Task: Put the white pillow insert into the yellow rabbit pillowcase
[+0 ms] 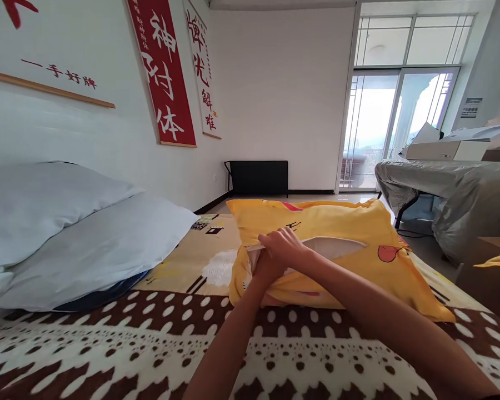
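A yellow pillowcase (337, 219) with pink and red printed patches lies on the bed in front of me. Through a long slit in its upper side shows a white pillow (331, 245). At the slit's left end, my right hand (284, 245) is closed with bent fingers on the pillowcase's edge. My left hand (270, 268) is closed at the same edge, just below and partly covered by the right one. Its fingertips are hidden. A thin pale strip of the edge sticks out to the left of my hands.
White pillows (108, 255) are piled on the left over something dark blue. The bed has a brown and white patterned cover (150, 344). Beyond stands a black panel (259, 178) by the wall. At right, a plastic-draped table (433, 178) carries boxes and papers.
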{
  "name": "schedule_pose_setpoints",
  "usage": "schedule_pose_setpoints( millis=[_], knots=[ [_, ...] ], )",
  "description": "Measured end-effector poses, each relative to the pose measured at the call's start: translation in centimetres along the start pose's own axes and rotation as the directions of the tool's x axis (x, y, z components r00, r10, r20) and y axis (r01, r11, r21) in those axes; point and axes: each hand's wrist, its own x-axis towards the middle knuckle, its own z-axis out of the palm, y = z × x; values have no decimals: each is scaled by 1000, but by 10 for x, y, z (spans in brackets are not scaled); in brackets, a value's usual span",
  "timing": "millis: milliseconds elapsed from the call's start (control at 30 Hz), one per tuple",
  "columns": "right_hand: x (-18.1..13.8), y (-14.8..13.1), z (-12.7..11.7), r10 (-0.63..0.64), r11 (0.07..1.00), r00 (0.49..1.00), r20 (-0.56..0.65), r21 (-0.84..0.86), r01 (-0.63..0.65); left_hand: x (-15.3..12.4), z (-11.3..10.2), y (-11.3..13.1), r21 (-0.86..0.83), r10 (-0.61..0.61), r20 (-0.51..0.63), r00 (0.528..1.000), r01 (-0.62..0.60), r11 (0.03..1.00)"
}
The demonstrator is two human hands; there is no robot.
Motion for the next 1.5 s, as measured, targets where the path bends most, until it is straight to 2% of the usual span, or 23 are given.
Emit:
schedule_pose_setpoints(
  millis=[67, 167, 233, 300, 400, 467, 533, 567, 667, 700, 767, 833, 867, 933, 1000, 1067, 1133, 1167, 1233, 1300, 1333, 1433, 1500],
  knots=[
    [0, 14, 0, -11, 1000, 999, -46, -27, 9, -13, -4, 1, 29, 88, -66, 994, -86, 996],
    [-2, 28, 1, -76, 990, 982, -172, -132, 53, -37, -26, -5, 77, 181, -216, 959, -168, 983],
    [-5, 28, 3, -120, 977, 963, -243, -201, 71, -41, -45, -13, 120, 145, -383, 912, -106, 987],
    [-7, 23, 6, -165, 967, 942, -291, -237, 96, -33, -61, -23, 110, 40, -526, 850, 21, 994],
    [-10, 21, 12, -253, 946, 878, -407, -295, 135, -10, -72, -31, -30, -86, -507, 857, 83, 996],
    [-19, 35, 19, -251, 941, 832, -494, -324, 92, -3, -74, -31, -115, -122, -501, 857, 73, 991],
    [-39, 65, 30, -161, 947, 828, -536, -320, -23, -8, -75, -25, -174, -167, -570, 804, 81, 981],
    [-54, 84, 37, -85, 946, 849, -521, -309, -95, -13, -76, -22, -203, -192, -606, 771, 84, 976],
    [-108, 144, 56, 170, 919, 903, -393, -267, -289, -25, -80, -11, -267, -245, -671, 700, 80, 960],
    [-126, 161, 60, 309, 884, 883, -353, -234, -404, -25, -82, -8, -276, -249, -681, 688, 74, 958],
    [-151, 185, 63, 586, 763, 766, -265, -139, -632, -15, -87, -3, -277, -241, -699, 673, 56, 959],
    [-159, 193, 58, 731, 655, 652, -201, -59, -753, 3, -94, 4, -277, -243, -724, 645, 50, 959],
    [-157, 191, 54, 753, 636, 628, -195, -28, -772, 13, -98, 9, -269, -245, -735, 632, 61, 961],
    [-145, 178, 43, 735, 660, 636, -236, 31, -751, 30, -108, 21, -204, -220, -725, 653, 102, 974],
    [-131, 160, 32, 691, 711, 664, -285, 103, -696, 40, -119, 32, -65, -141, -639, 756, 129, 990],
    [-124, 145, 20, 656, 751, 684, -319, 184, -634, 43, -132, 38, 58, -73, -478, 875, 114, 992],
    [-125, 138, 8, 640, 767, 691, -336, 226, -601, 42, -146, 36, 100, -80, -349, 934, 122, 987],
    [-128, 139, 2, 639, 768, 691, -338, 227, -599, 41, -153, 32, 96, -117, -323, 939, 156, 983],
    [-134, 147, -8, 653, 753, 689, -313, 172, -636, 39, -166, 20, 66, -224, -343, 912, 261, 963],
    [-139, 158, -14, 683, 720, 690, -239, 62, -691, 38, -174, 6, 92, -304, -341, 890, 353, 931],
    [-141, 163, -14, 694, 707, 693, -196, 9, -707, 38, -176, -1, 125, -324, -306, 895, 376, 918],
    [-143, 169, -6, 697, 704, 711, -92, -98, -703, 33, -168, -16, 215, -346, -104, 933, 360, 908],
    [-142, 163, 4, 681, 721, 731, -41, -135, -680, 27, -155, -17, 293, -348, 72, 935, 314, 903]
  ],
)
